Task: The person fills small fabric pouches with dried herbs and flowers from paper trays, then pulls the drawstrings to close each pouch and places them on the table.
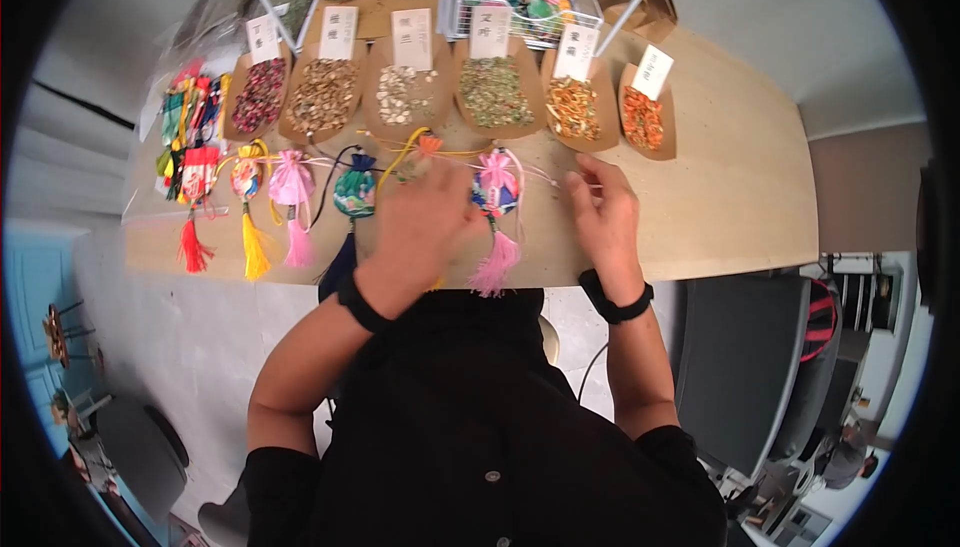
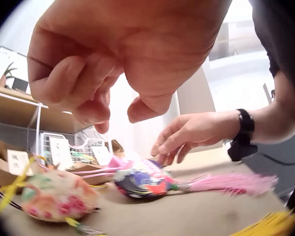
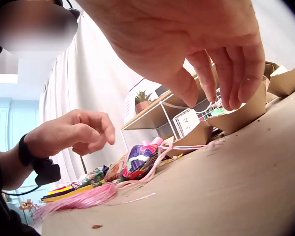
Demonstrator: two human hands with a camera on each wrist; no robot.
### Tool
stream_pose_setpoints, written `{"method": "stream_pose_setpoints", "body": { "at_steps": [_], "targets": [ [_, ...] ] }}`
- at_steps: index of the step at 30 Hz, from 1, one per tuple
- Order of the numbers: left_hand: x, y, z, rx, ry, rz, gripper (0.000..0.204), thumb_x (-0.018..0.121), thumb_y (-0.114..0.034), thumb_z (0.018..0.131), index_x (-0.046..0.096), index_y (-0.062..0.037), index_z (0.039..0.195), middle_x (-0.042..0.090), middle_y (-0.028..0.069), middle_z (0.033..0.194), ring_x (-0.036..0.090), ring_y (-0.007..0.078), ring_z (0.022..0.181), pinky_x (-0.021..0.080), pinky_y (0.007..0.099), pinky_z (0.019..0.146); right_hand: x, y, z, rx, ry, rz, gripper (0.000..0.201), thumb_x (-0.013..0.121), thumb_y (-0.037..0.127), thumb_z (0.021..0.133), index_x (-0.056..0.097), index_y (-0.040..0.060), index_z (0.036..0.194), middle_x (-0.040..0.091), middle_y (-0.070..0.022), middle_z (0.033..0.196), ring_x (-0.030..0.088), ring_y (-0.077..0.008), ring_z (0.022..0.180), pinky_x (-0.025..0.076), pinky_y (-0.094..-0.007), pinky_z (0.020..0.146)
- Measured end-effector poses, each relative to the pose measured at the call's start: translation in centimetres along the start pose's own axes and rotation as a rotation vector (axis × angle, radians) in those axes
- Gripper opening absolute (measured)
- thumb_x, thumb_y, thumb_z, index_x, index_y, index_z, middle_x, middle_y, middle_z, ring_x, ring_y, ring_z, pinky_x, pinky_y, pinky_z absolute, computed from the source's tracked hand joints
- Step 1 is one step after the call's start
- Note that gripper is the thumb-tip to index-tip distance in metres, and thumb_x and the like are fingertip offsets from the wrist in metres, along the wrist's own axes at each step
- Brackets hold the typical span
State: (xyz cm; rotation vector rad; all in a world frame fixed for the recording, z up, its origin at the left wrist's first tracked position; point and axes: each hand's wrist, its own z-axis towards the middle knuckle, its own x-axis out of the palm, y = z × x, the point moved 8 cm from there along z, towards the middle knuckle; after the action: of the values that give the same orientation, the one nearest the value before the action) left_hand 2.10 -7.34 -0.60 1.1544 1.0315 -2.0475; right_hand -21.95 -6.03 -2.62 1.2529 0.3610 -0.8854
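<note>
My left hand (image 1: 425, 222) hovers over the row of sachets, its fingers loosely bent and a gap between thumb and fingertips. Below it lies a cream floral sachet (image 2: 59, 196), mostly hidden by the hand in the head view. To the right of that is a blue and pink patterned sachet (image 1: 497, 185) with a long pink tassel (image 1: 497, 265). My right hand (image 1: 608, 215) is just right of this sachet, low over the table, fingers relaxed and pointing down, holding nothing. Its pink cord (image 3: 162, 162) trails toward that side.
Further left lie a green sachet (image 1: 355, 190), a pink one (image 1: 291, 182), a yellow one (image 1: 246, 177) and a red one (image 1: 199, 172). Behind them stand several labelled paper trays (image 1: 530, 117) of dried herbs, with a white-framed shelf (image 1: 452, 2) at the back.
</note>
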Motion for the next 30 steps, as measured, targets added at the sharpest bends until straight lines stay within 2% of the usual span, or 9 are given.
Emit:
{"method": "stream_pose_setpoints", "body": {
  "at_steps": [4,6,9,16,17,18,19,23,30],
  "targets": [
    [2.0,-2.4,-0.5,0.076,0.037,-0.143,0.033,0.071,-0.023,0.082,0.060,-0.0047,0.106,0.061,0.0121,0.094,0.068,0.0313,0.082,0.056,0.0432,0.068,-0.3,3.5,-0.9,-0.128,0.010,0.039,0.024,0.072,0.010,0.095,0.073,-0.0004,0.117,0.072,-0.0190,0.104,0.070,-0.0309,0.090,0.057,-0.0397,0.084],
    [1.4,-2.0,-1.2,0.117,-0.155,-0.175,0.032,0.071,-0.021,0.083,0.061,-0.0051,0.108,0.060,0.0115,0.093,0.068,0.0318,0.080,0.055,0.0436,0.068,0.9,4.2,-1.2,-0.104,0.088,0.117,0.024,0.072,0.006,0.095,0.073,-0.0009,0.118,0.071,-0.0161,0.103,0.070,-0.0260,0.089,0.057,-0.0366,0.082],
    [-2.2,0.8,-1.0,-0.034,-0.076,-0.180,0.033,0.071,-0.020,0.085,0.063,-0.0062,0.114,0.062,0.0125,0.094,0.070,0.0296,0.082,0.055,0.0435,0.068,2.9,4.8,-1.7,-0.075,0.162,0.221,0.025,0.071,0.003,0.095,0.072,-0.0014,0.120,0.071,-0.0125,0.102,0.069,-0.0200,0.089,0.056,-0.0333,0.081],
    [-15.8,22.3,-8.7,-0.589,-0.319,0.053,0.013,0.076,-0.017,0.083,0.068,-0.0074,0.087,0.070,0.0106,0.085,0.069,0.0241,0.072,0.054,0.0391,0.065,4.2,2.8,-2.1,0.040,0.202,0.317,0.024,0.069,0.005,0.098,0.072,-0.0020,0.120,0.072,-0.0085,0.105,0.067,-0.0143,0.090,0.055,-0.0304,0.084],
    [-17.1,25.9,-10.1,-0.559,-0.397,0.254,0.019,0.079,-0.022,0.081,0.069,-0.0080,0.089,0.070,0.0109,0.085,0.071,0.0278,0.077,0.055,0.0418,0.067,4.2,2.0,-2.2,0.057,0.189,0.325,0.023,0.069,0.006,0.099,0.072,-0.0020,0.120,0.073,-0.0081,0.105,0.067,-0.0137,0.090,0.054,-0.0299,0.085],
    [-17.4,29.4,-11.6,-0.689,-0.292,0.395,0.031,0.081,-0.030,0.079,0.069,-0.0071,0.096,0.070,0.0129,0.092,0.072,0.0325,0.087,0.056,0.0452,0.073,4.4,1.4,-2.5,0.090,0.208,0.361,0.024,0.069,0.008,0.100,0.072,-0.0015,0.121,0.073,-0.0077,0.106,0.067,-0.0135,0.093,0.054,-0.0296,0.087],
    [-17.1,32.8,-13.2,-0.752,-0.235,0.392,0.054,0.086,-0.040,0.078,0.066,-0.0060,0.114,0.066,0.0195,0.115,0.070,0.0398,0.100,0.057,0.0503,0.083,4.7,1.0,-2.6,0.120,0.226,0.395,0.024,0.069,0.011,0.101,0.072,-0.0010,0.122,0.073,-0.0073,0.107,0.067,-0.0132,0.097,0.053,-0.0293,0.090],
    [-15.3,37.2,-13.8,-0.929,0.013,0.387,0.086,0.087,-0.060,0.074,0.055,-0.0076,0.134,0.056,0.0216,0.136,0.065,0.0403,0.118,0.054,0.0492,0.097,4.9,2.1,-2.6,0.130,0.224,0.439,0.019,0.069,0.009,0.102,0.073,-0.0017,0.117,0.073,-0.0067,0.104,0.067,-0.0120,0.094,0.053,-0.0285,0.086],
    [-14.9,37.7,-12.9,-0.965,-0.057,0.356,0.090,0.093,-0.049,0.070,0.051,-0.0006,0.133,0.057,0.0244,0.131,0.064,0.0428,0.119,0.054,0.0489,0.098,2.9,2.6,-2.5,0.082,0.190,0.381,0.021,0.070,0.017,0.105,0.073,-0.0017,0.114,0.069,-0.0010,0.097,0.061,-0.0082,0.089,0.050,-0.0241,0.082]
  ]
}}
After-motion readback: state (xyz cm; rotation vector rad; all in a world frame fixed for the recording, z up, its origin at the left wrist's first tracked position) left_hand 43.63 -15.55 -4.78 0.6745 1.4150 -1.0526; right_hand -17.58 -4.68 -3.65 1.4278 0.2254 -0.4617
